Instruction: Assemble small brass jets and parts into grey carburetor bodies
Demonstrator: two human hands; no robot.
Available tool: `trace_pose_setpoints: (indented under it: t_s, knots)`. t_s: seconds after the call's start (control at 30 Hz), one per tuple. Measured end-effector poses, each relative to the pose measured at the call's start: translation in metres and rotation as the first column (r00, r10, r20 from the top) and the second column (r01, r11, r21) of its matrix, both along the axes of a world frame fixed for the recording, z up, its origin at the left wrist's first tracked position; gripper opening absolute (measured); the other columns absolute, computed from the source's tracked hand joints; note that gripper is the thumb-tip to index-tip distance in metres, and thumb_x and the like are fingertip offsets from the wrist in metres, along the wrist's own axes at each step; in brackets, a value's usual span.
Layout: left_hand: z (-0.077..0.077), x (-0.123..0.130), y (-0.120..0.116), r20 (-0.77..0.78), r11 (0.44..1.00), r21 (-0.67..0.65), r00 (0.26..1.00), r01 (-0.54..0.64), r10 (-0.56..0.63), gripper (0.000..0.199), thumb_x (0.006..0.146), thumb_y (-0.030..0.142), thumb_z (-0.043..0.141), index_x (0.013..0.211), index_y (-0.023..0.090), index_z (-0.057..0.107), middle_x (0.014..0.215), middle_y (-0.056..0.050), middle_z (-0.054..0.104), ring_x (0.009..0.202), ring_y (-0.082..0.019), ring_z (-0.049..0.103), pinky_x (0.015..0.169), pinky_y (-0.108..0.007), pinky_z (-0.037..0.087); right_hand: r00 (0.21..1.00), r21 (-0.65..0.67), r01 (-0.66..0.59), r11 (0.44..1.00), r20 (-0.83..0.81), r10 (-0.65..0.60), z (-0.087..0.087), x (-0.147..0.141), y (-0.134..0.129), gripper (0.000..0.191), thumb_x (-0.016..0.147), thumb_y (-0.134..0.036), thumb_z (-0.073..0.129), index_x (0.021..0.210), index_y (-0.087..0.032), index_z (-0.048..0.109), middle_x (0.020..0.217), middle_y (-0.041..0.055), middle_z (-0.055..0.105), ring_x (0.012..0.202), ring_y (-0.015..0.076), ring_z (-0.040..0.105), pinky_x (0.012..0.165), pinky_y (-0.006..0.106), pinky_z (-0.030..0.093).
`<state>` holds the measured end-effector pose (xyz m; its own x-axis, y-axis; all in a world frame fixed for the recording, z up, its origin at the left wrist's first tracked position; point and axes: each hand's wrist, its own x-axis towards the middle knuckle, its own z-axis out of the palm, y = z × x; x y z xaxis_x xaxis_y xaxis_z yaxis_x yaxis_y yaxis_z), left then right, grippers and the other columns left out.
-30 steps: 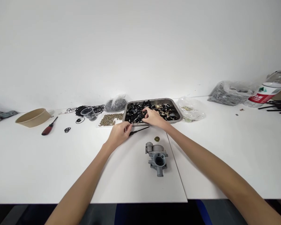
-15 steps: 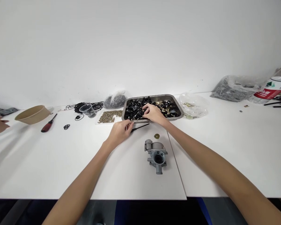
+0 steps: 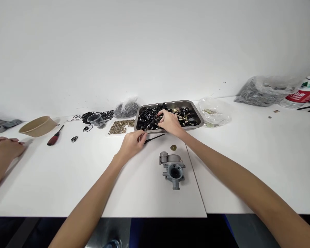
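Observation:
My right hand (image 3: 168, 122) reaches into a steel tray (image 3: 197, 115) filled with small black and brass parts (image 3: 147, 119). Its fingers are bent down among the black parts, and I cannot see whether they grip one. My left hand (image 3: 131, 143) rests on the white mat (image 3: 144, 186) just in front of the tray, fingers pinched on a small thin metal piece. A thin black tool (image 3: 155, 137) lies on the mat by its fingertips. A grey metal carburetor body (image 3: 172, 167) and a small brass disc (image 3: 173, 147) lie nearer to me, apart from both hands.
Left of the tray are a heap of brass bits (image 3: 121, 126), a clear cup (image 3: 96, 120), black O-rings (image 3: 74, 138), a red-handled screwdriver (image 3: 54, 136) and a paper bowl (image 3: 37, 126). Plastic bags (image 3: 214, 112) and a bottle (image 3: 303, 93) lie to the right. Another person's hand (image 3: 3, 148) rests at the far left.
Another person's hand has come in at the far left and settled on the table. My right hand has shifted slightly among the black parts. My left hand has stayed put.

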<state>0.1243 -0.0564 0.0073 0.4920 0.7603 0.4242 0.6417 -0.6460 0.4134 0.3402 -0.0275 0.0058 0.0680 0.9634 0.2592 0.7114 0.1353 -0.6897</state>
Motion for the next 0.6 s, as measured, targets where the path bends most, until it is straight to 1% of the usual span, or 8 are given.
trace_pose_setpoints:
  t_s: [0.07, 0.17, 0.27, 0.33, 0.4, 0.47, 0.53, 0.6]
  knots:
    - [-0.001, -0.001, 0.001, 0.022, 1.0, 0.023, 1.0, -0.004, 0.003, 0.026, 0.092, 0.033, 0.051, 0.078, 0.017, 0.064, 0.064, -0.001, 0.063, 0.055, -0.012, 0.05, 0.056, -0.025, 0.037, 0.999, 0.01, -0.001, 1.0, -0.051, 0.001, 0.005, 0.002, 0.0, 0.04, 0.07, -0.005, 0.062, 0.108, -0.018, 0.061, 0.077, -0.0015, 0.072, 0.087, 0.0198, 0.067, 0.093, 0.037, 0.041]
    - [0.0, -0.002, 0.002, 0.09, 0.999, 0.046, 0.996, -0.017, 0.013, 0.021, 0.092, 0.032, 0.052, 0.088, 0.017, 0.066, 0.069, -0.001, 0.065, 0.056, -0.011, 0.052, 0.058, -0.024, 0.041, 0.991, 0.024, -0.038, 0.999, -0.125, 0.041, 0.018, 0.005, -0.002, 0.039, 0.07, -0.005, 0.063, 0.108, -0.017, 0.061, 0.074, -0.0015, 0.072, 0.079, 0.0167, 0.068, 0.081, 0.03, 0.046]
    - [0.003, 0.0, 0.0, 0.239, 0.999, 0.035, 0.971, -0.026, 0.017, 0.019, 0.089, 0.033, 0.058, 0.1, 0.018, 0.065, 0.072, 0.0, 0.064, 0.057, -0.01, 0.053, 0.058, -0.023, 0.044, 0.965, 0.018, -0.154, 0.988, -0.213, 0.154, 0.035, 0.007, -0.01, 0.043, 0.067, -0.005, 0.067, 0.108, -0.015, 0.061, 0.069, -0.0012, 0.07, 0.067, 0.0153, 0.065, 0.068, 0.027, 0.047]
    - [0.005, 0.002, -0.002, 0.352, 1.0, 0.002, 0.936, -0.022, 0.02, 0.023, 0.087, 0.034, 0.063, 0.105, 0.018, 0.063, 0.075, 0.0, 0.063, 0.061, -0.009, 0.056, 0.058, -0.021, 0.045, 0.938, -0.008, -0.243, 0.97, -0.258, 0.233, 0.045, 0.005, -0.018, 0.046, 0.066, -0.005, 0.068, 0.11, -0.015, 0.06, 0.068, -0.001, 0.069, 0.062, 0.0147, 0.063, 0.062, 0.026, 0.046]
    - [0.008, 0.004, -0.004, 0.448, 0.999, -0.046, 0.894, -0.003, 0.023, 0.029, 0.085, 0.035, 0.067, 0.109, 0.019, 0.061, 0.078, 0.0, 0.063, 0.064, -0.009, 0.057, 0.057, -0.02, 0.046, 0.909, -0.043, -0.321, 0.946, -0.295, 0.295, 0.052, 0.001, -0.027, 0.048, 0.067, -0.006, 0.069, 0.113, -0.015, 0.058, 0.07, -0.0003, 0.07, 0.061, 0.0144, 0.062, 0.058, 0.026, 0.045]
    - [0.01, 0.006, -0.005, 0.508, 0.995, -0.097, 0.861, 0.034, 0.02, 0.035, 0.082, 0.035, 0.071, 0.111, 0.019, 0.06, 0.081, 0.0, 0.062, 0.065, -0.009, 0.057, 0.057, -0.02, 0.048, 0.872, -0.079, -0.403, 0.912, -0.334, 0.357, 0.056, -0.005, -0.035, 0.05, 0.068, -0.007, 0.07, 0.116, -0.016, 0.057, 0.073, 0.0004, 0.07, 0.062, 0.0147, 0.063, 0.056, 0.026, 0.045]
    - [0.01, 0.007, -0.006, 0.535, 0.987, -0.14, 0.845, 0.076, 0.011, 0.036, 0.08, 0.034, 0.074, 0.11, 0.019, 0.062, 0.083, 0.0, 0.062, 0.065, -0.008, 0.057, 0.057, -0.02, 0.049, 0.841, -0.105, -0.468, 0.877, -0.357, 0.406, 0.058, -0.01, -0.04, 0.051, 0.07, -0.009, 0.071, 0.118, -0.017, 0.056, 0.074, 0.0005, 0.07, 0.063, 0.0152, 0.063, 0.056, 0.026, 0.045]
    - [0.01, 0.007, -0.006, 0.546, 0.981, -0.164, 0.838, 0.101, 0.005, 0.033, 0.079, 0.034, 0.075, 0.106, 0.019, 0.065, 0.082, -0.001, 0.063, 0.066, -0.009, 0.058, 0.057, -0.02, 0.05, 0.831, -0.114, -0.495, 0.861, -0.351, 0.431, 0.058, -0.014, -0.043, 0.051, 0.071, -0.011, 0.072, 0.118, -0.018, 0.055, 0.075, 0.0006, 0.07, 0.066, 0.0156, 0.064, 0.058, 0.026, 0.047]
